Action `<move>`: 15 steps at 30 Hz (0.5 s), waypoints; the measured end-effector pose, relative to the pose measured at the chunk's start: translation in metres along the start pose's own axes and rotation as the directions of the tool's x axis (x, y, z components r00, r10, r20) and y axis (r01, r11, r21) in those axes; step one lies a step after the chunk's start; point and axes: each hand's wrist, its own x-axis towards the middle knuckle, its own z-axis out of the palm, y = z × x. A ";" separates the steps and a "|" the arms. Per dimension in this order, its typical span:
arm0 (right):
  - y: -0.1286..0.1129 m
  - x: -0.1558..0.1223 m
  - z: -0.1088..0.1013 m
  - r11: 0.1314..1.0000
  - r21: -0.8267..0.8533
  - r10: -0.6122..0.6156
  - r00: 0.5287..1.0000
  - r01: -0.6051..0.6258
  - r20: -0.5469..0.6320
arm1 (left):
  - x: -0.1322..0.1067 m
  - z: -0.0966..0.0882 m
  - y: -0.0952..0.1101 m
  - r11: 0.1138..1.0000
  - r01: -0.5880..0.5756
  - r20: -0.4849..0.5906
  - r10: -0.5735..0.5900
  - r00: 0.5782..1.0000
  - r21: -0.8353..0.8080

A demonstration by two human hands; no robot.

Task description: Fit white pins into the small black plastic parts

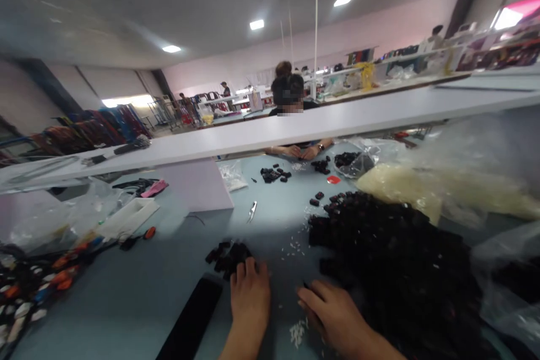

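My left hand (250,295) lies knuckles-up on the blue-grey table (139,287), its fingertips curled against a small heap of black plastic parts (228,256). My right hand (331,312) rests beside it, fingers bent and pinched on a small black part at the edge of a big pile of black parts (392,259). Tiny white bits (297,331) lie between and under my hands. A black flat slab (192,318) lies left of my left hand.
A white shelf (270,129) spans the table ahead. Beyond it a person's hands (301,151) work among black parts (274,174). Metal tweezers (252,211) lie mid-table. Clear bags with cream pieces (422,188) sit right; coloured parts (37,281) and a white tray (129,216) left.
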 end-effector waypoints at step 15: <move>-0.001 0.020 -0.042 0.994 0.085 -0.006 0.741 -0.070 0.672 | 0.003 -0.022 -0.007 0.960 -0.149 0.271 0.212 0.939 -0.237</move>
